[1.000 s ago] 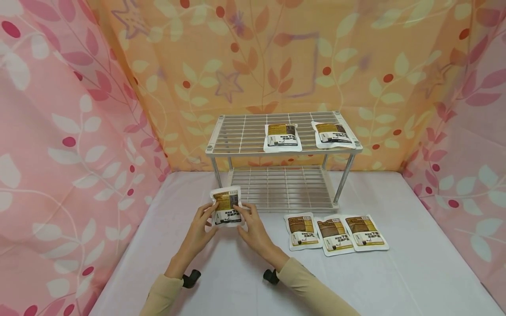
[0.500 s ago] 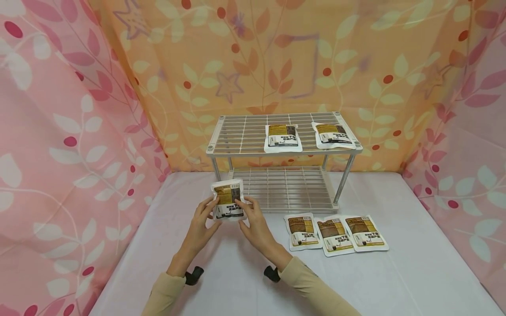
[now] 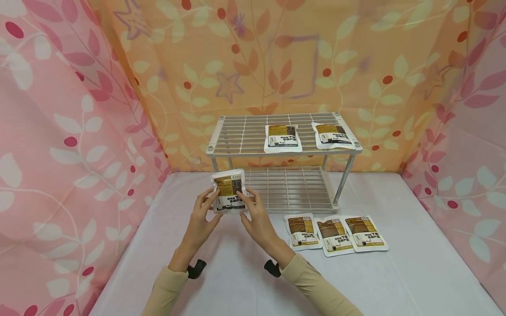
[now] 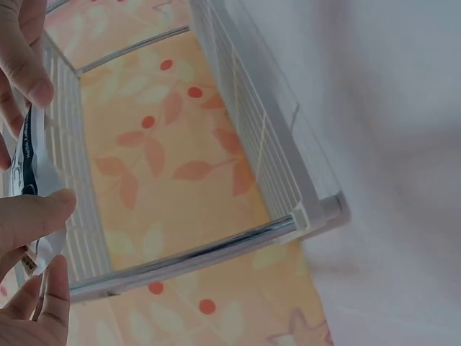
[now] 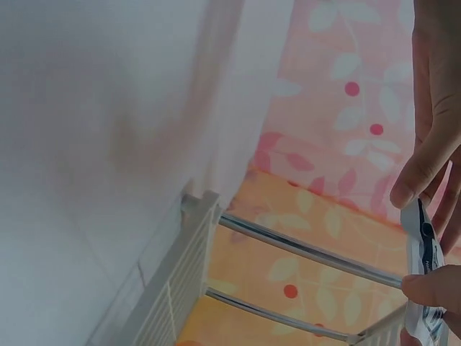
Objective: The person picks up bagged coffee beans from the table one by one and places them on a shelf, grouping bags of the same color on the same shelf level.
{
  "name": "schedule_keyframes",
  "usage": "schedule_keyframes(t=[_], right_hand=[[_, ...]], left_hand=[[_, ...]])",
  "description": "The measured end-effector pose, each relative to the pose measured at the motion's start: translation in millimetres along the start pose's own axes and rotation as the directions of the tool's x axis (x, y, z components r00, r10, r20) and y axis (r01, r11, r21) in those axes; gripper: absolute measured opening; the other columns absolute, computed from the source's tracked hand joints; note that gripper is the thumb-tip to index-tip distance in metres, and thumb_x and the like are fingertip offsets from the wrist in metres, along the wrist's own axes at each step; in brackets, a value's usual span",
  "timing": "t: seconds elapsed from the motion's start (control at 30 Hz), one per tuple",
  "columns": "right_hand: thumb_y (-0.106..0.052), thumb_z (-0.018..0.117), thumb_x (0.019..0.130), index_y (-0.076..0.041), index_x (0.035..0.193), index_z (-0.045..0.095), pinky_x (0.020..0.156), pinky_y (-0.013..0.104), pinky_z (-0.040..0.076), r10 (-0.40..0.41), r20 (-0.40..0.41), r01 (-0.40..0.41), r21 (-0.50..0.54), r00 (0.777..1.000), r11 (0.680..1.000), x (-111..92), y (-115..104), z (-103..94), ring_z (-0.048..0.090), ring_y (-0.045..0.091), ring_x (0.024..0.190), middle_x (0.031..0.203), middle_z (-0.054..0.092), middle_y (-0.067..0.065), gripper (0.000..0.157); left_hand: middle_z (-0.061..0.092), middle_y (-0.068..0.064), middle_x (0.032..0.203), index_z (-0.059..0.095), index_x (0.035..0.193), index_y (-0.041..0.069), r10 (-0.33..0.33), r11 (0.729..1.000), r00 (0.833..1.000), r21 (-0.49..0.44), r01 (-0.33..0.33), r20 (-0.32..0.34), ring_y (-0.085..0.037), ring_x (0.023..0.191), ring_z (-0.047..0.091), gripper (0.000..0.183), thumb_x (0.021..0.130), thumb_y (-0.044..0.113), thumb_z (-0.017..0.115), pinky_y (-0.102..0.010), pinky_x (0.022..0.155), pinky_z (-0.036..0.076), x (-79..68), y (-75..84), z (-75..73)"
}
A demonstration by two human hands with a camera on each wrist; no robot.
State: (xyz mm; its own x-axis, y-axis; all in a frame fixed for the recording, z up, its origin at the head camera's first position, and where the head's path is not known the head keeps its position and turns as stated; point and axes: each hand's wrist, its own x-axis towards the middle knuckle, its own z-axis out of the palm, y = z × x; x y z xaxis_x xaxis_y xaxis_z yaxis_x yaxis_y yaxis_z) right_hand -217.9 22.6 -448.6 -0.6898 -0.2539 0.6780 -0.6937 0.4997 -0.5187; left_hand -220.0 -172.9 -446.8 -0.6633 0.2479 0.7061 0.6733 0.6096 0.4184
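Observation:
Between my two hands, a white-edged foil food pouch (image 3: 228, 189) with a brown and yellow printed label is held up in front of the rack's left side. My left hand (image 3: 200, 216) grips its left edge, thumb below and fingers on the printed front. The right hand (image 3: 258, 219) pinches the opposite edge in the same way. Seen from the left wrist, the pouch (image 4: 45, 176) appears edge-on between the fingers; the right wrist view also shows the pouch (image 5: 416, 252) side-on. Its back is hidden.
A two-tier wire rack (image 3: 233, 131) stands at the back of the white table (image 3: 403, 281). On its upper tier lie a pouch (image 3: 282, 138) and another pouch (image 3: 334, 135) at the right. Three similar pouches (image 3: 335, 237) lie on the table at front right. Patterned cloth walls surround the table.
Both hands have raised the pouch and carried it slightly forward and to the right, toward the rack. The pouches on the rack and table have stayed in place.

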Motion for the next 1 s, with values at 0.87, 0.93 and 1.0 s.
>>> schedule_keyframes(t=[0.87,0.93,1.0], right_hand=[[0.006,0.067,0.079,-0.005,0.138,0.042,0.089,0.029,0.05,-0.126,-0.099,0.12,-0.059,0.987,0.991,23,-8,-18.5,0.048,0.025,0.111,0.139,0.035,0.02,0.065],[0.005,0.067,0.08,-0.004,0.138,0.042,0.09,0.029,0.05,-0.129,-0.095,0.124,-0.06,0.987,0.99,24,-8,-19.6,0.047,0.025,0.111,0.14,0.034,0.02,0.064],[0.005,0.066,0.08,-0.003,0.138,0.042,0.09,0.028,0.049,-0.135,-0.095,0.13,-0.057,0.986,0.99,25,-8,-20.8,0.047,0.025,0.112,0.141,0.033,0.019,0.063]], left_hand=[[0.038,-0.013,0.14,0.052,0.131,0.007,0.066,0.998,0.994,-0.008,-0.067,-0.085,-0.026,0.109,0.048,0.064,0.073,-0.008,0.072,-0.04,0.087,0.046,26.9,12.5,-8.0],[0.039,-0.013,0.139,0.052,0.131,0.007,0.069,0.998,0.994,-0.006,-0.07,-0.088,-0.027,0.11,0.048,0.063,0.073,-0.009,0.072,-0.04,0.087,0.046,28.8,13.9,-8.7],[0.041,-0.014,0.138,0.053,0.13,0.006,0.08,0.997,0.993,-0.002,-0.08,-0.091,-0.027,0.111,0.047,0.061,0.073,-0.009,0.071,-0.039,0.087,0.047,31.0,15.4,-9.5]])
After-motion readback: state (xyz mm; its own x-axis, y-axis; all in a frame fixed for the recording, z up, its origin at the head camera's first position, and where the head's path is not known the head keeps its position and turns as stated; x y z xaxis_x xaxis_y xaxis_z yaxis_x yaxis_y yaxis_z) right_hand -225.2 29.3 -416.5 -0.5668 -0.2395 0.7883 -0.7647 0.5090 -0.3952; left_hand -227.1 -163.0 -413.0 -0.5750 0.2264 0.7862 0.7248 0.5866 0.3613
